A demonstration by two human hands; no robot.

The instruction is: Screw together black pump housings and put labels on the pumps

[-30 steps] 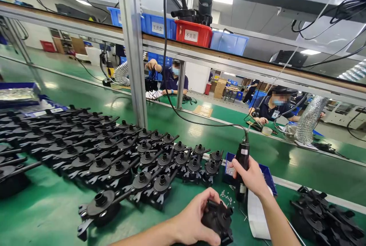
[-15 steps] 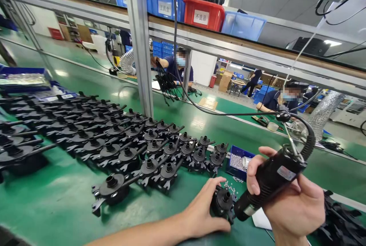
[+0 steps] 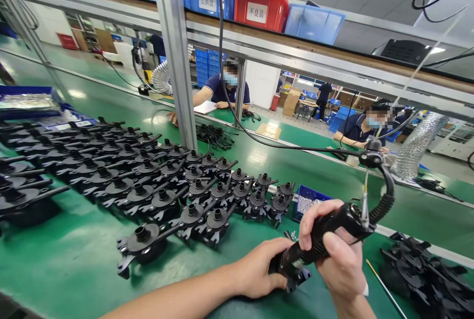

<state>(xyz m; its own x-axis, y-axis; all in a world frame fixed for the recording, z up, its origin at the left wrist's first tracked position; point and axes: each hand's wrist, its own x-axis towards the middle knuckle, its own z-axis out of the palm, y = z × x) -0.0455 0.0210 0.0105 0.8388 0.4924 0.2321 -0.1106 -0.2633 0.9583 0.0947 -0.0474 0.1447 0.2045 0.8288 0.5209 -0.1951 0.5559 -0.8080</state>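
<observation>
Far to the left of both grips, rows of black pump parts point(image 3: 122, 171) are laid out across the green bench point(image 3: 66, 259), each with a round cap and a thin side arm; the nearest one point(image 3: 142, 244) lies just left of the left forearm. Behind those rows, a blue tray point(image 3: 25, 104) is set at the far left edge of the bench. The left hand point(image 3: 259, 269) is closed around a black pump part point(image 3: 294, 274) that rests on the bench, only a small portion of it being visible past the fingers. Directly to the right, touching that part, the tip of a black electric screwdriver point(image 3: 326, 235) is pressed down at a slant. The screwdriver is held by the right hand point(image 3: 338, 259), whose grip is wrapped fully around the barrel, thumb on top. From the rear end of the tool a coiled black cable point(image 3: 385, 195) is led upward. Just beyond the right grip, a small blue box of screws point(image 3: 309, 199) is placed on the bench, and a few loose screws point(image 3: 293, 234) are scattered in front of it. Further right, a pile of black parts point(image 3: 422, 274) is heaped near the bench edge. Across the bench, two seated people in dark shirts can be seen behind a metal frame point(image 3: 174, 57).
</observation>
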